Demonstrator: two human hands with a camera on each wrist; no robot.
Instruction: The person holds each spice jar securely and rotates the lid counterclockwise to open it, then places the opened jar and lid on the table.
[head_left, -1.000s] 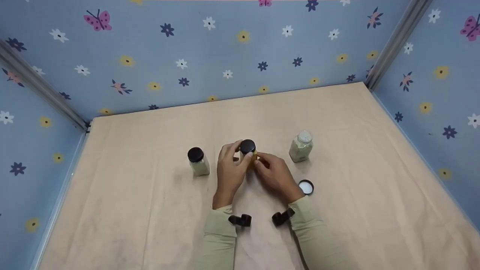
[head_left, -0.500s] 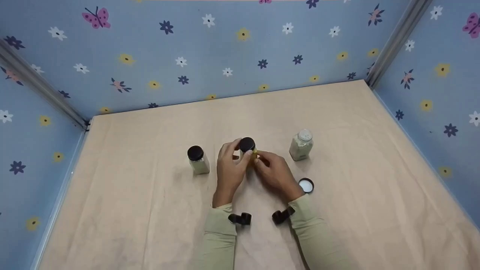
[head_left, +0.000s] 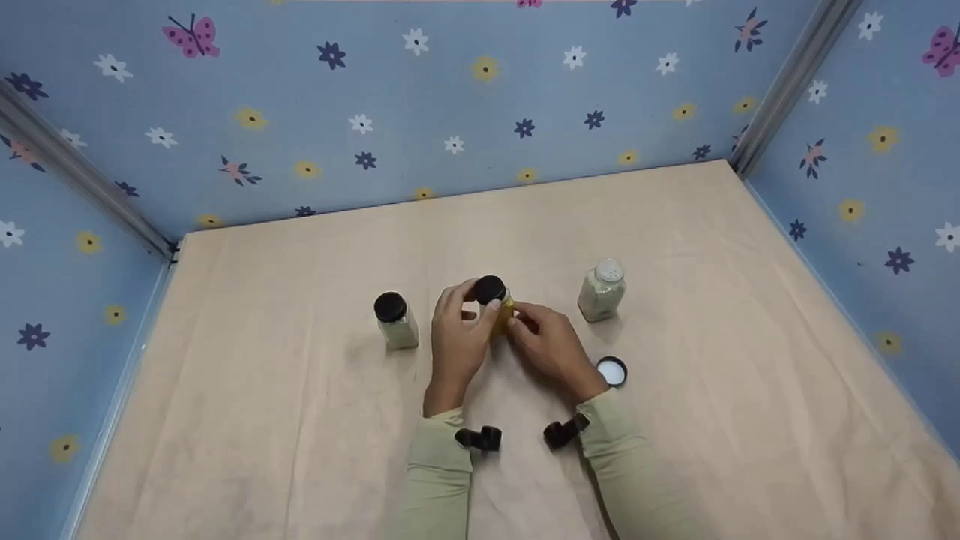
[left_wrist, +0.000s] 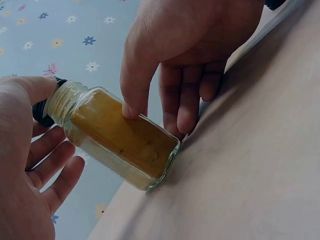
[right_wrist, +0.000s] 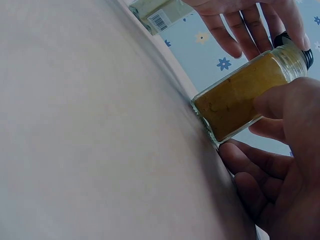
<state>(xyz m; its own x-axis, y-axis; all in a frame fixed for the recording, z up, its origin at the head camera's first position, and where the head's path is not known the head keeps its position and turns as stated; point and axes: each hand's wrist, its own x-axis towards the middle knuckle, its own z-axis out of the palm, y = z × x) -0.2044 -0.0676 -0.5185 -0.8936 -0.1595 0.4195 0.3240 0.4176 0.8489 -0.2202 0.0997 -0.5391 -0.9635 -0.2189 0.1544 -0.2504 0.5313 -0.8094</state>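
A square glass jar (left_wrist: 122, 135) of yellow-brown powder stands on the cloth between my hands. My left hand (head_left: 459, 337) pinches its black screw lid (head_left: 491, 289) between thumb and fingers. The lid sits shifted to the left and tilted at the mouth, and the glass screw threads (right_wrist: 290, 60) show beneath it. With thumb and fingers, my right hand (head_left: 553, 349) grips the jar's body low on its right side. In the left wrist view the other left fingers (left_wrist: 62, 180) spread beside the jar without wrapping it.
To the left stands a black-lidded jar (head_left: 398, 330) of pale green contents. Right of my hands is a similar jar (head_left: 601, 296) with a pale perforated top and no black lid. A loose black lid (head_left: 612, 371) lies white side up beside my right wrist. Flowered panels (head_left: 420, 97) enclose the cloth-covered table (head_left: 247, 360).
My left hand has moved the black lid slightly left and tilted it, baring part of the jar's rim and more yellow powder. The right hand keeps its place on the jar.
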